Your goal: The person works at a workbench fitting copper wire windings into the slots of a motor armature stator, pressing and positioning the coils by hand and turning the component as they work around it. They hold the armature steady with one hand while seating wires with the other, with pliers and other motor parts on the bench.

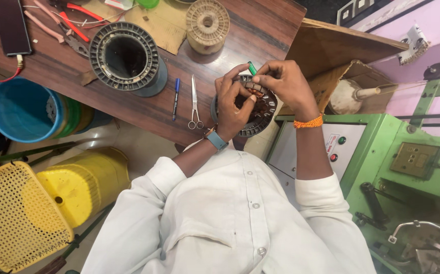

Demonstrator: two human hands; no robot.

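A dark brown wooden tabletop (260, 25) runs toward twelve o'clock; at nine o'clock stands a round blue plastic bucket (19, 109), contents unclear. The left hand (232, 104) and right hand (283, 83) both grasp a round grey metal stator with copper windings (260, 114).

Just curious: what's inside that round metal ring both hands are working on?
Inside the ring, copper-coloured wire coils sit in its slots. The left hand and right hand cover the rest.
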